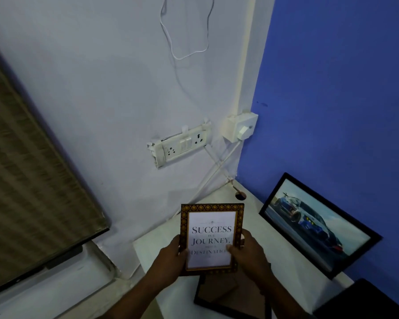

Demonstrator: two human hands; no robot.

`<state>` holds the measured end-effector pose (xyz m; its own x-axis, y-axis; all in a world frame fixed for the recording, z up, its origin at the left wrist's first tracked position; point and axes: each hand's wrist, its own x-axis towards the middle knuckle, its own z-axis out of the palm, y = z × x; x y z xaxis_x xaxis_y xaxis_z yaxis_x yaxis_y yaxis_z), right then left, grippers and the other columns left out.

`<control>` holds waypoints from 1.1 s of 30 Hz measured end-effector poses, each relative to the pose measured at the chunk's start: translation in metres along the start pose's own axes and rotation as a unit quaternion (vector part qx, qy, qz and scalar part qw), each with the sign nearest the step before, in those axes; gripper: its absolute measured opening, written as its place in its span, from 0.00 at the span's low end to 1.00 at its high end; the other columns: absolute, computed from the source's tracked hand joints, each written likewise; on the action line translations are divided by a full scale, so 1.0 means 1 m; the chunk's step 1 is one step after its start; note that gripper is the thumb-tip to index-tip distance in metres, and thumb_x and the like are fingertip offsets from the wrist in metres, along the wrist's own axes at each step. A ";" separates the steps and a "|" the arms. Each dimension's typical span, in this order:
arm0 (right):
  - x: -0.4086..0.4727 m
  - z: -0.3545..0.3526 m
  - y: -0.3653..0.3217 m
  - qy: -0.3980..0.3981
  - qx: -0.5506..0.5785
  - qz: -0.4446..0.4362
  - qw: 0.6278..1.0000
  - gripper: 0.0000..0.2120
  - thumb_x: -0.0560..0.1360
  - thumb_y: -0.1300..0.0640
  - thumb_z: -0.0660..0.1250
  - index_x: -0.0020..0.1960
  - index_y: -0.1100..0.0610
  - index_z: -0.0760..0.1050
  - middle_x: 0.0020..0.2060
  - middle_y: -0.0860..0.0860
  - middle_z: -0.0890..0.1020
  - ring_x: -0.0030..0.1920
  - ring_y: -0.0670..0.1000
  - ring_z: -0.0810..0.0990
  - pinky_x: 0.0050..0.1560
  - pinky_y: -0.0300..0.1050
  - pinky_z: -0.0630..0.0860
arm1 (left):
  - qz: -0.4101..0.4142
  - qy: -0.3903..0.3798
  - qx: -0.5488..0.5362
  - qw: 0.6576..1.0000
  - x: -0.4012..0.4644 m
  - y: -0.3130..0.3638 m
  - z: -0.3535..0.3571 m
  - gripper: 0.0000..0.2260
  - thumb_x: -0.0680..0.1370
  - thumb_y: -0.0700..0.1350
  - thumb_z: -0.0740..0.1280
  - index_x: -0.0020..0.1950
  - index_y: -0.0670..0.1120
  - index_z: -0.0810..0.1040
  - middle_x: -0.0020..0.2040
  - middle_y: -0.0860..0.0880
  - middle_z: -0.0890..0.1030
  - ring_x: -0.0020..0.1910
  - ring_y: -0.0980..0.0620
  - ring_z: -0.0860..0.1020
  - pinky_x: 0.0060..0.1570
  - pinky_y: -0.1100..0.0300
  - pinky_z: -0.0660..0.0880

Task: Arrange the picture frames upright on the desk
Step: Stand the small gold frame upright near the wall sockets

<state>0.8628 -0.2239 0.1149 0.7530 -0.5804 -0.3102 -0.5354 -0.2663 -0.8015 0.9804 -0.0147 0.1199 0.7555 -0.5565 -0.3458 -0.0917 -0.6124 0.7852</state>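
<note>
head view:
left hand (171, 253): grips the left edge of the quote frame, thumb lying over the lower left of its front, fingers hidden behind it.
right hand (247, 252): grips the right edge of the same frame, thumb pressed on the lower right of the glass, fingers out of sight at the back.
quote frame (212, 238): small, with a patterned gold-brown border and a white print reading "success is a journey"; the lowest line is partly blurred. it is held upright and facing the camera, lifted above the desk, near the middle of the scene.
car picture frame (318, 224): thin black border, picture of a blue and white car. it stands tilted back against the blue wall on the right side of the desk, its lower edge on the desk top, well apart from the held frame.
dark frame (224, 298): black-edged, lying flat on the desk just under and nearer than the held frame; its front is too dark to read.
desk (258, 226): white top, set in the far right corner where the two walls meet, with a round cable hole (240, 195) at its far end.
blue wall (332, 88): right side.
white wall (101, 88): far side, carrying a socket panel (180, 146), a switch box (240, 130) and a hanging white cable (187, 42).
dark object (366, 300): near right corner, cannot tell what it is.
</note>
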 end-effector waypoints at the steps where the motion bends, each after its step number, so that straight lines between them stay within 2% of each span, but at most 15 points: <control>1: 0.007 -0.003 -0.004 0.001 0.001 -0.003 1.000 0.27 0.75 0.56 0.72 0.72 0.55 0.69 0.60 0.54 0.82 0.57 0.52 0.81 0.58 0.52 0.79 | 0.003 0.000 0.000 1.000 0.005 0.000 0.000 0.20 0.83 0.46 0.60 0.75 0.52 0.66 0.69 0.49 0.78 0.64 0.50 0.78 0.55 0.62 0.75; 3: 0.027 -0.003 -0.010 -0.004 0.001 -0.007 1.000 0.28 0.75 0.55 0.73 0.73 0.53 0.68 0.61 0.54 0.81 0.56 0.51 0.79 0.58 0.52 0.79 | 0.004 -0.008 0.006 1.000 0.024 -0.004 -0.003 0.21 0.83 0.45 0.61 0.76 0.51 0.64 0.71 0.48 0.76 0.67 0.49 0.77 0.55 0.63 0.73; 6: 0.060 0.002 -0.016 -0.019 0.014 -0.006 1.000 0.29 0.76 0.54 0.72 0.74 0.51 0.66 0.63 0.53 0.80 0.55 0.47 0.77 0.57 0.46 0.77 | -0.012 -0.026 0.001 1.000 0.054 -0.010 -0.010 0.24 0.83 0.47 0.62 0.78 0.51 0.60 0.73 0.48 0.74 0.70 0.48 0.74 0.57 0.63 0.71; 9: 0.085 0.009 -0.019 -0.032 0.039 -0.003 0.999 0.28 0.77 0.54 0.72 0.74 0.48 0.66 0.61 0.50 0.79 0.56 0.46 0.78 0.51 0.35 0.76 | 0.000 -0.032 -0.025 0.999 0.077 -0.006 -0.021 0.26 0.83 0.48 0.62 0.79 0.52 0.57 0.73 0.51 0.72 0.70 0.51 0.73 0.57 0.68 0.69; 10: 0.098 0.014 -0.020 -0.038 0.045 0.001 0.998 0.28 0.77 0.53 0.71 0.74 0.47 0.65 0.60 0.48 0.79 0.57 0.46 0.78 0.47 0.28 0.75 | 0.006 -0.039 -0.033 0.999 0.087 -0.005 -0.026 0.27 0.83 0.47 0.63 0.79 0.51 0.57 0.72 0.54 0.71 0.68 0.54 0.72 0.56 0.72 0.68; 12: 0.119 0.020 -0.019 -0.045 0.058 0.009 0.997 0.29 0.78 0.53 0.71 0.75 0.45 0.63 0.59 0.47 0.77 0.60 0.47 0.77 0.42 0.23 0.73 | 0.019 -0.054 -0.056 0.997 0.102 0.001 -0.033 0.27 0.82 0.45 0.63 0.79 0.50 0.57 0.67 0.56 0.70 0.62 0.62 0.72 0.48 0.81 0.68; 15: 0.151 0.026 -0.017 -0.048 0.073 0.024 0.996 0.29 0.78 0.54 0.71 0.74 0.44 0.63 0.58 0.48 0.78 0.63 0.50 0.77 0.42 0.23 0.74 | 0.026 -0.066 -0.092 0.993 0.127 0.003 -0.038 0.24 0.81 0.40 0.65 0.73 0.54 0.59 0.64 0.57 0.71 0.53 0.80 0.72 0.46 0.83 0.69; 17: 0.168 0.029 -0.018 -0.051 0.076 0.032 0.995 0.29 0.78 0.56 0.71 0.75 0.45 0.63 0.57 0.48 0.79 0.62 0.50 0.78 0.42 0.24 0.75 | 0.024 -0.073 -0.108 0.991 0.142 0.002 -0.036 0.23 0.81 0.37 0.64 0.68 0.56 0.60 0.61 0.60 0.71 0.51 0.85 0.70 0.46 0.84 0.69; 20: 0.186 0.034 -0.016 -0.052 0.071 0.041 0.995 0.30 0.78 0.56 0.71 0.76 0.48 0.64 0.54 0.46 0.80 0.56 0.45 0.79 0.43 0.26 0.75 | 0.007 -0.072 -0.095 0.993 0.161 -0.001 -0.033 0.23 0.81 0.37 0.64 0.66 0.57 0.59 0.57 0.65 0.68 0.53 0.76 0.70 0.44 0.85 0.67; 22: 0.192 0.036 -0.012 -0.051 0.069 0.045 0.995 0.30 0.77 0.56 0.72 0.76 0.49 0.64 0.53 0.45 0.80 0.55 0.44 0.80 0.46 0.28 0.76 | 0.001 -0.071 -0.079 0.994 0.172 -0.004 -0.032 0.25 0.81 0.39 0.65 0.72 0.54 0.57 0.62 0.60 0.69 0.61 0.64 0.67 0.48 0.86 0.65; 23: 0.195 0.036 -0.008 -0.051 0.071 0.047 0.995 0.30 0.77 0.57 0.72 0.76 0.48 0.64 0.54 0.46 0.80 0.57 0.46 0.80 0.48 0.30 0.76 | -0.004 -0.071 -0.069 0.995 0.179 -0.006 -0.030 0.27 0.81 0.41 0.65 0.76 0.52 0.57 0.65 0.57 0.68 0.64 0.60 0.65 0.54 0.83 0.63; 24: 0.197 0.036 -0.006 -0.051 0.069 0.046 0.995 0.31 0.77 0.57 0.72 0.76 0.48 0.64 0.56 0.46 0.80 0.59 0.48 0.80 0.49 0.30 0.76 | -0.010 -0.068 -0.061 0.996 0.183 -0.007 -0.028 0.29 0.81 0.42 0.66 0.78 0.50 0.56 0.67 0.55 0.67 0.66 0.59 0.65 0.59 0.78 0.62; 26: 0.200 0.032 -0.007 -0.052 0.062 0.033 0.996 0.31 0.77 0.56 0.72 0.76 0.47 0.63 0.58 0.47 0.79 0.60 0.48 0.79 0.52 0.30 0.74 | -0.021 -0.061 -0.061 0.996 0.189 -0.008 -0.026 0.32 0.80 0.44 0.67 0.80 0.48 0.54 0.67 0.54 0.67 0.67 0.59 0.64 0.63 0.69 0.62; 30: 0.211 0.025 -0.007 -0.058 0.062 0.027 0.996 0.32 0.77 0.55 0.72 0.77 0.46 0.62 0.60 0.46 0.78 0.61 0.48 0.77 0.62 0.42 0.76 | -0.051 -0.046 -0.068 0.995 0.195 -0.017 -0.014 0.34 0.80 0.45 0.68 0.80 0.49 0.54 0.68 0.54 0.70 0.66 0.60 0.66 0.62 0.66 0.64; 33: 0.214 0.027 -0.007 -0.041 0.060 0.031 0.997 0.29 0.78 0.56 0.71 0.75 0.46 0.64 0.60 0.47 0.79 0.62 0.49 0.78 0.63 0.47 0.77 | -0.064 -0.032 -0.072 0.995 0.196 -0.023 -0.007 0.32 0.80 0.45 0.68 0.80 0.51 0.55 0.68 0.56 0.71 0.72 0.53 0.70 0.63 0.63 0.66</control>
<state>1.0380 -0.3259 0.0399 0.7512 -0.5266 -0.3981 -0.5358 -0.1342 -0.8336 1.1356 -0.1059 0.0380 0.7116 -0.5170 -0.4756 0.0992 -0.5963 0.7966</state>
